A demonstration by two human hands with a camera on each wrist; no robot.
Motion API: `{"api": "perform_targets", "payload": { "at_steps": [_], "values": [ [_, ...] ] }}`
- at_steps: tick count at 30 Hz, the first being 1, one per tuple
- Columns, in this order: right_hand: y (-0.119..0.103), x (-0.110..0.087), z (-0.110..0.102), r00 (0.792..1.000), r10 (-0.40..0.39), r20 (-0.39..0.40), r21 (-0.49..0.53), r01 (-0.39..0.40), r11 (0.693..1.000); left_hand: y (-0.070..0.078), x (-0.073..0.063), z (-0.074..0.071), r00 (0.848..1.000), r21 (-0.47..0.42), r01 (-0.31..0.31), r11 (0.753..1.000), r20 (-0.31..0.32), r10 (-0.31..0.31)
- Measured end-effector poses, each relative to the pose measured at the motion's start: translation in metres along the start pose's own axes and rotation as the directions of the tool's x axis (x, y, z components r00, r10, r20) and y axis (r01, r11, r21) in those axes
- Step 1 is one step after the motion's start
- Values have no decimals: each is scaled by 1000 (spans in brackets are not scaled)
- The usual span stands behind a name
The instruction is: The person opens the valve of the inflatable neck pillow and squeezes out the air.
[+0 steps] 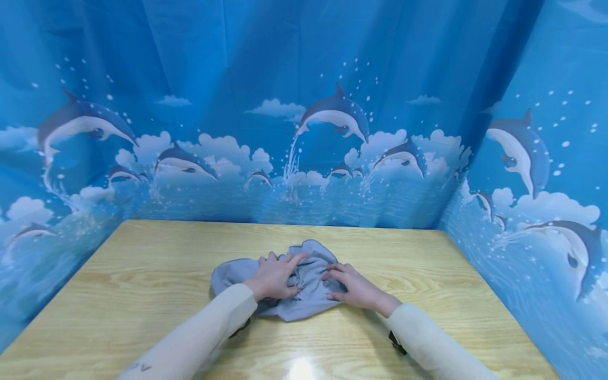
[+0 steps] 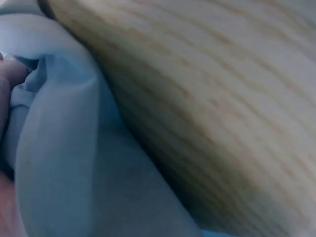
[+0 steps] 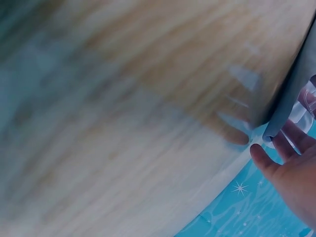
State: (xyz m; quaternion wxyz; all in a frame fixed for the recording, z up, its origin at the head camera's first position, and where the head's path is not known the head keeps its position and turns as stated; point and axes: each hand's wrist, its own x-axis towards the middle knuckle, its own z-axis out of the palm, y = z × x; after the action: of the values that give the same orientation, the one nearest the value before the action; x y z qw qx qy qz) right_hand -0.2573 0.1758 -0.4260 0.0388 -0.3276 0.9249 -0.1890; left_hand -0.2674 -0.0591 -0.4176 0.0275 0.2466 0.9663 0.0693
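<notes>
A crumpled grey-blue cloth point(image 1: 311, 279) with a dark edging lies in folds on the wooden table. My left hand point(image 1: 275, 277) rests on its middle, fingers spread over the folds and thumb apart. In the left wrist view, a raised fold of the cloth point(image 2: 59, 148) covers much of that hand point(image 2: 7, 98). At the cloth's right side, my right hand point(image 1: 356, 287) touches it with parted, slightly bent fingers. The right wrist view has this hand point(image 3: 296, 173) beside the cloth's edge, with something clear and shiny point(image 3: 298, 113) behind the fingers.
The light wood table point(image 1: 166, 248) extends around the cloth on all sides. Blue curtains point(image 1: 266, 63) printed with dolphins and clouds hang behind the table and along its sides. Both forearms in pale sleeves point(image 1: 199, 332) reach in from the front.
</notes>
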Motion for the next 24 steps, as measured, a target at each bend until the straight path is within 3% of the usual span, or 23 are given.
{"api": "perform_targets", "payload": {
  "at_steps": [12,19,24],
  "values": [
    [-2,0,-2,997,-22,-67,-26,20,999,-1,4,-1,998,82,9,997,61,-14],
    [0,2,-2,995,-33,-98,-22,31,999,-2,3,-1,999,64,0,998,44,-3],
    [1,4,-5,998,-3,-55,1,3,1000,-2,4,1,1000,66,-14,998,19,13]
  ]
}}
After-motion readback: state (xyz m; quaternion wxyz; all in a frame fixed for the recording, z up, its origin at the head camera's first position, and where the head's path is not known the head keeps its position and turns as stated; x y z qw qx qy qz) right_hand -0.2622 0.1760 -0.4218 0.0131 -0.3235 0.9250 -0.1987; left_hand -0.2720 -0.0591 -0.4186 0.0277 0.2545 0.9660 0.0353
